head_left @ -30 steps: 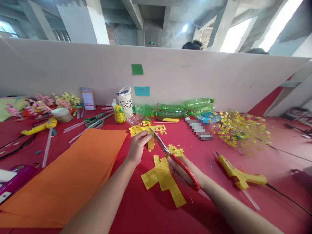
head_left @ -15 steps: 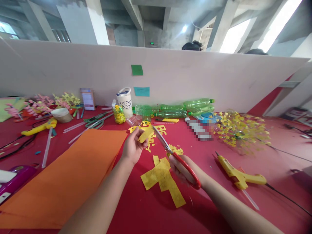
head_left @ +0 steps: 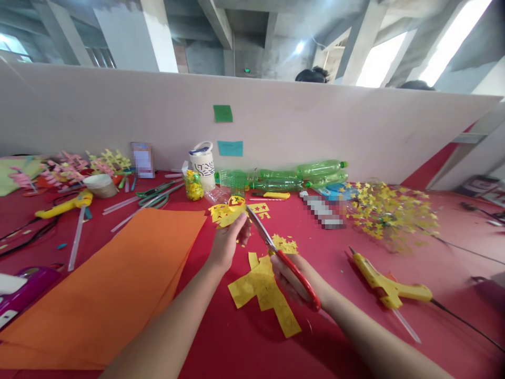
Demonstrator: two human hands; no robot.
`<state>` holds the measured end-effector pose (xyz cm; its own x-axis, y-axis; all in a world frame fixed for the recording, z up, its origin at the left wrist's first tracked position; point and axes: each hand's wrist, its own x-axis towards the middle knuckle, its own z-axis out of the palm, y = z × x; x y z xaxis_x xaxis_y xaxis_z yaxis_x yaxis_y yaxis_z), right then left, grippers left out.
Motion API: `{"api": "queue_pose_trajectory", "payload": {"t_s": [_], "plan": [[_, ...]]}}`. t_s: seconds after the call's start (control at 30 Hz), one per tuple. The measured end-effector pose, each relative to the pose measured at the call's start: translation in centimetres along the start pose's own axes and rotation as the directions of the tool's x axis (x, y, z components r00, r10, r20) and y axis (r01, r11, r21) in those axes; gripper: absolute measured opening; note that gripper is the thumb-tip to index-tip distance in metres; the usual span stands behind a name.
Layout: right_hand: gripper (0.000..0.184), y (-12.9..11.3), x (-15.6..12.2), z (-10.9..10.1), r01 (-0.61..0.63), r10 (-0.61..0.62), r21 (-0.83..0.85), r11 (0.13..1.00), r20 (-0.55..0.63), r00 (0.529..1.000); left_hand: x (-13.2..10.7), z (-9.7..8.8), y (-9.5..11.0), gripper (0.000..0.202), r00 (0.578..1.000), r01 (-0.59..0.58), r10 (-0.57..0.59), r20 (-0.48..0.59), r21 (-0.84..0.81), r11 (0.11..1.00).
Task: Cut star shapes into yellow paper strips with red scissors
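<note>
My left hand (head_left: 228, 239) pinches a yellow paper piece (head_left: 232, 217) between thumb and fingers, above the middle of the red table. My right hand (head_left: 294, 273) is closed round the red handles of a pair of scissors (head_left: 268, 238). The blade tips reach up to the left fingers, beside the yellow piece; whether they touch it I cannot tell. Below the hands lie overlapping yellow paper strips (head_left: 264, 287). A small heap of cut yellow stars (head_left: 284, 243) sits just beyond my right hand. Yellow offcuts with star-shaped holes (head_left: 259, 210) lie behind my left hand.
Orange sheets (head_left: 130, 284) cover the left front. A yellow glue gun (head_left: 384, 281) with its cord lies at right, near a bunch of yellow stars (head_left: 394, 210). Green bottles (head_left: 282, 181), a white cup (head_left: 202, 166) and a yellow cutter (head_left: 272, 195) line the back, before a white partition (head_left: 158, 110).
My left hand has turned and shifted slightly right and down, with the yellow piece now pointing left. The scissors have moved slightly left and down in my right hand.
</note>
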<state>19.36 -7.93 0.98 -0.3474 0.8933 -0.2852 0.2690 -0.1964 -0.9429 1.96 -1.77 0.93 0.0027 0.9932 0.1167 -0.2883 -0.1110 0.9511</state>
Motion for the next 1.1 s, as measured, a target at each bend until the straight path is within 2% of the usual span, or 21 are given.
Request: {"api": "queue_pose_trajectory", "payload": {"t_s": [0.1, 0.33, 0.63, 0.93, 1.1], "plan": [[0.055, -0.3, -0.2, 0.3, -0.002, 0.002, -0.024, 1.000, -0.021, 1.000, 0.3, -0.2, -0.2, 0.030, 0.998, -0.009, 0.007, -0.062, -0.028, 1.000], [0.055, -0.3, -0.3, 0.5, -0.018, 0.017, -0.035, 0.999, -0.042, 0.999, 0.5, -0.3, -0.2, 0.027, 0.995, 0.022, -0.028, -0.099, -0.053, 0.998], [0.055, -0.7, -0.3, 0.2, 0.003, -0.002, -0.054, 0.999, 0.003, 1.000, 1.0, -1.0, 0.3, 0.025, 0.998, -0.036, 0.032, -0.057, -0.063, 0.997], [0.050, -0.6, -0.3, -0.7, 0.008, -0.003, -0.056, 0.998, 0.096, 0.995, 1.5, -2.1, 0.6, 0.026, 0.998, -0.054, 0.055, -0.026, 0.058, 0.997], [0.053, -0.8, -0.3, -0.7, 0.014, -0.006, -0.087, 0.996, 0.084, 0.996, 1.6, -2.2, 0.7, 0.024, 0.999, -0.043, 0.043, -0.003, 0.032, 0.999]]}}
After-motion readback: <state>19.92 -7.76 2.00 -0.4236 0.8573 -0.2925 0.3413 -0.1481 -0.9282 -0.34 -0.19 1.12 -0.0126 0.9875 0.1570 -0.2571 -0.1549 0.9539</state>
